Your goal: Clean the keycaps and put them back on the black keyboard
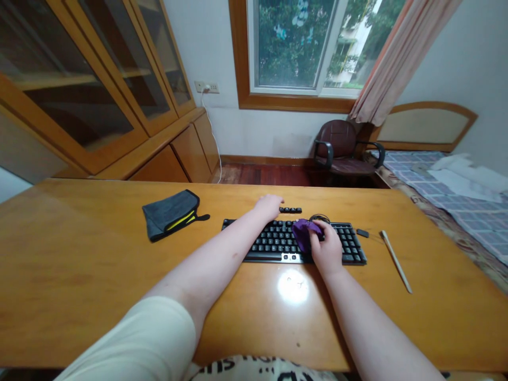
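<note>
A black keyboard (273,244) lies on the wooden table in front of me. My right hand (328,247) grips a bunched purple cloth (302,236) and presses it on the keys right of the middle. In the bottom row a bare pale patch (291,257) shows two dark squares. My left hand (269,207) rests at the keyboard's back edge, one finger stretched to the right; its other fingers are mostly hidden. Beside that hand, behind the keyboard, a short row of loose black keycaps (291,210) lies on the table.
A folded grey cloth (171,214) with yellow inside lies at the left. To the right are a small dark tag-like piece (362,233) and a slim pale stick (397,262). A coiled black cable (319,217) sits behind the keyboard. Beyond the table (99,264) stands a chair (339,145).
</note>
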`<state>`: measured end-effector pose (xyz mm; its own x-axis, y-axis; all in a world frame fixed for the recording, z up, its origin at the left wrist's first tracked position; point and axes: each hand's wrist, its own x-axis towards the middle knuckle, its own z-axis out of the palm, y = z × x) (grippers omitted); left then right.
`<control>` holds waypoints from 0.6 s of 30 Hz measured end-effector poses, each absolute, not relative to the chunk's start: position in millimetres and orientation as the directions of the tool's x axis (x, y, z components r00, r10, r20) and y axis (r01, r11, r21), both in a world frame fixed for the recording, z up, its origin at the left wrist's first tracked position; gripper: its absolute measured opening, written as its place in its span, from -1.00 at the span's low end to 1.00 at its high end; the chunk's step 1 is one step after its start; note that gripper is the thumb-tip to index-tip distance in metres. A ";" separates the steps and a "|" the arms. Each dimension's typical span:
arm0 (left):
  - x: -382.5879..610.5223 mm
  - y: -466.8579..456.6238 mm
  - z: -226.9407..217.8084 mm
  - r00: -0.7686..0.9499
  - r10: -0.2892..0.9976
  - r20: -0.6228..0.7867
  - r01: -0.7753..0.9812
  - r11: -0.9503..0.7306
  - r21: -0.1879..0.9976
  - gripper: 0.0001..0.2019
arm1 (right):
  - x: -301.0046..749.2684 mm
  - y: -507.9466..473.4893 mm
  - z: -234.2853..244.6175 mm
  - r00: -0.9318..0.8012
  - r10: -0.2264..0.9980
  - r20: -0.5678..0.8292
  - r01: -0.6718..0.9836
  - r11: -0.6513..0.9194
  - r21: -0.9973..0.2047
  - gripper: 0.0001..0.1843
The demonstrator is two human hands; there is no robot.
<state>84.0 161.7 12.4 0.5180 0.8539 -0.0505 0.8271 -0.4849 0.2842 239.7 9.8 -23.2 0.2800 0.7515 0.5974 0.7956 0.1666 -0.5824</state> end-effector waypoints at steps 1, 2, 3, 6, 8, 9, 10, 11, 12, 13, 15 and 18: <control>85.7 164.5 9.7 0.517 0.854 -0.055 0.827 -0.481 0.292 -0.56 | 239.3 9.8 -23.2 0.285 0.749 0.598 0.794 0.164 -0.585 -0.74; 86.9 167.1 6.8 0.513 0.856 -0.062 0.828 -0.474 0.301 -0.54 | 238.9 9.8 -23.3 0.290 0.748 0.597 0.792 0.163 -0.588 -0.75; 87.7 169.5 3.9 0.507 0.859 -0.068 0.829 -0.465 0.311 -0.53 | 238.4 9.7 -23.6 0.293 0.748 0.595 0.789 0.162 -0.592 -0.75; 87.8 174.6 -2.4 0.494 0.867 -0.064 0.825 -0.444 0.350 -0.60 | 237.5 9.6 -24.4 0.292 0.755 0.587 0.781 0.166 -0.602 -0.75; 85.4 175.3 -2.1 0.481 0.876 -0.035 0.816 -0.433 0.383 -0.70 | 237.5 9.7 -24.1 0.287 0.761 0.582 0.779 0.168 -0.604 -0.76; 83.4 174.2 -0.3 0.469 0.883 -0.013 0.811 -0.425 0.403 -0.73 | 237.7 9.8 -23.5 0.289 0.761 0.581 0.778 0.168 -0.606 -0.76; 80.8 171.9 2.5 0.455 0.890 0.013 0.804 -0.417 0.424 -0.76 | 237.8 9.9 -22.7 0.295 0.759 0.580 0.774 0.166 -0.611 -0.76; 77.7 168.1 6.0 0.442 0.896 0.045 0.792 -0.413 0.449 -0.78 | 237.8 10.0 -21.6 0.304 0.758 0.577 0.766 0.165 -0.621 -0.76; 74.1 162.6 9.9 0.431 0.899 0.080 0.776 -0.415 0.475 -0.80 | 237.7 10.0 -20.4 0.319 0.757 0.570 0.751 0.165 -0.640 -0.76; 70.3 155.3 13.8 0.427 0.897 0.113 0.758 -0.423 0.497 -0.81 | 237.3 9.9 -19.1 0.337 0.760 0.555 0.726 0.166 -0.667 -0.76; 62.4 135.4 19.9 0.435 0.881 0.186 0.690 -0.459 0.560 -0.82 | 235.8 9.7 -16.7 0.372 0.780 0.503 0.642 0.175 -0.747 -0.77; 52.3 97.3 22.4 0.403 0.866 0.296 0.469 -0.473 0.746 -0.79 | 231.6 9.2 -13.8 0.423 0.813 0.399 0.436 0.204 -0.877 -0.75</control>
